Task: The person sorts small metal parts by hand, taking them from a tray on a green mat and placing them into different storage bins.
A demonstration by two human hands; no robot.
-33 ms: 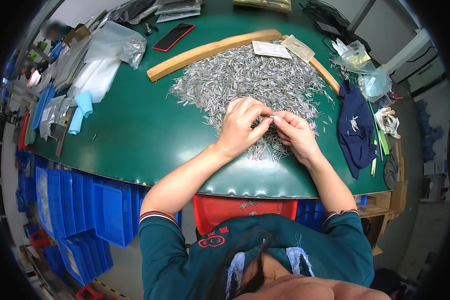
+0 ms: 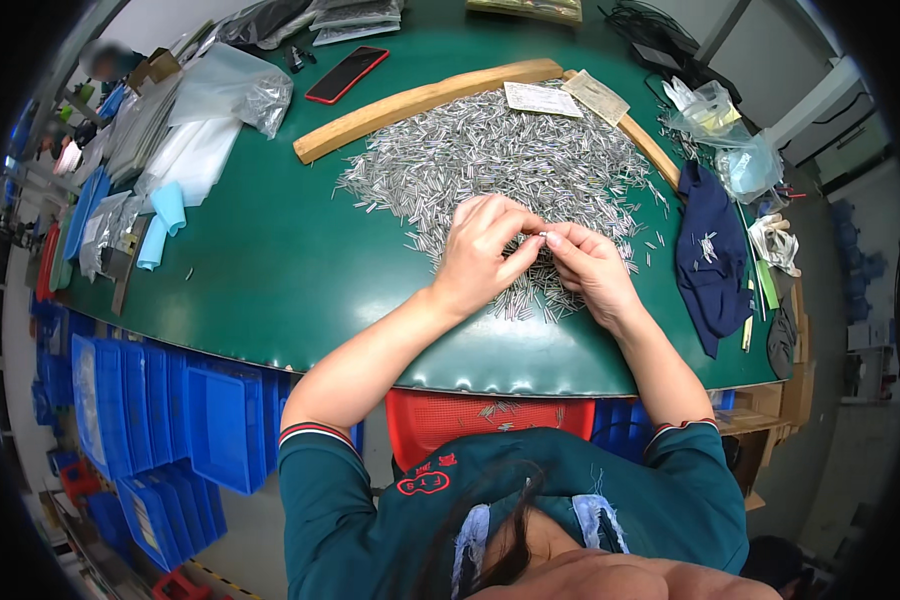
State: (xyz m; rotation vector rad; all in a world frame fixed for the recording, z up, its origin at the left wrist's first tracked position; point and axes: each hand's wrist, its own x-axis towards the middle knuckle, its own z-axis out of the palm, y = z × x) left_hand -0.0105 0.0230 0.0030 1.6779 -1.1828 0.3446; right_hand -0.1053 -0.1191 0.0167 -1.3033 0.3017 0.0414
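Over the near part of a wide heap of small silvery metal pins (image 2: 490, 150), my two hands meet fingertip to fingertip. My left hand (image 2: 482, 250) is closed in a pinch, its fingers curled and pressed toward the thumb. My right hand (image 2: 590, 265) pinches from the other side with thumb and forefinger. Between the fingertips shows a tiny bright metal pin (image 2: 544, 235), mostly covered by the fingers. Loose pins lie under and in front of both hands on the green table (image 2: 270, 260).
Wooden bars (image 2: 420, 100) border the heap's far side, with paper slips (image 2: 543, 99) on it. A phone (image 2: 348, 74) and plastic bags (image 2: 205, 150) lie left; a dark blue cloth (image 2: 710, 255) lies right. Below the table edge are a red tray (image 2: 440, 415) and blue bins (image 2: 225, 420).
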